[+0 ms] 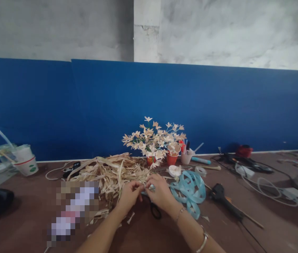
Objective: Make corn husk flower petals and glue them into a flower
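Forearms (103, 225) lowest | left hand (131, 193): fingertips pinched together | right hand (160, 191): fingers curled closed around light-blue piece (151, 187)

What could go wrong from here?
- Scissors lie right under the right hand; fingers could catch a blade, or a stray snip could nick the work.
- Light-blue ribbon sits in loose loops beside the right forearm; a bracelet might snag it.
- Glue gun lies straight on the table, no stand visible. If hot, it could scorch or drip; can't tell if it's on.
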`<state>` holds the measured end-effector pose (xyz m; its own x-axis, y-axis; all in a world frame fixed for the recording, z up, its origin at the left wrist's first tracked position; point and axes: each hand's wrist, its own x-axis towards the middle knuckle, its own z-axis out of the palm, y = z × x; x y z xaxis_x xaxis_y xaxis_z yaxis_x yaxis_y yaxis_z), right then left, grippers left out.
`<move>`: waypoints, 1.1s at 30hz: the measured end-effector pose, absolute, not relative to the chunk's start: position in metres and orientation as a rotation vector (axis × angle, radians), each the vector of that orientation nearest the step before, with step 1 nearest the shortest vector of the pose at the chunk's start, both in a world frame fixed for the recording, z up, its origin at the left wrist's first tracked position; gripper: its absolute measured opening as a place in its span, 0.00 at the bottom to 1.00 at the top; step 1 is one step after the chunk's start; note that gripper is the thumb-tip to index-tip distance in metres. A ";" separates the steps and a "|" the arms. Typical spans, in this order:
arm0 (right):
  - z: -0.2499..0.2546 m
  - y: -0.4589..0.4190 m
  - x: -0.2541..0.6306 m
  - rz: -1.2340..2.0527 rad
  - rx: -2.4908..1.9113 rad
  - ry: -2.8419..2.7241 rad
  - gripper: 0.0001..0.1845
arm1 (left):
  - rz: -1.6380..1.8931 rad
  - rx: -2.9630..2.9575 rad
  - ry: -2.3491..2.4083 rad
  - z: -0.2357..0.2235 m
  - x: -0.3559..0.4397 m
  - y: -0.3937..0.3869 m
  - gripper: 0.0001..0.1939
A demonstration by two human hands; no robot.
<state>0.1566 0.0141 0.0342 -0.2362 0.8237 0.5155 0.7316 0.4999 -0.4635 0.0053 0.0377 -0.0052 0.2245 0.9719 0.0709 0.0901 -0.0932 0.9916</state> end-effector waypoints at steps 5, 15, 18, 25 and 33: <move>0.036 0.013 0.160 0.099 -1.293 -2.064 0.06 | 1.089 1.370 1.016 -0.003 0.005 0.038 0.16; 0.029 0.026 0.166 0.428 -1.126 -2.043 0.10 | 1.053 1.374 1.060 -0.003 0.001 0.038 0.14; 0.028 0.028 0.166 0.463 -1.115 -2.063 0.10 | 1.065 1.394 1.035 -0.002 0.001 0.036 0.13; 0.027 0.027 0.157 0.210 -1.273 -2.087 0.04 | 1.124 1.497 1.049 0.000 0.002 0.033 0.14; 0.036 0.029 0.152 0.089 -1.343 -2.161 0.06 | 1.112 1.550 1.077 -0.003 -0.001 0.042 0.12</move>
<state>0.1523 0.0291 0.0357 -0.3194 0.8379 0.4427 0.7988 0.4894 -0.3498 -0.0009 0.0420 -0.0028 0.2104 0.9632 0.1674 0.1370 -0.1985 0.9705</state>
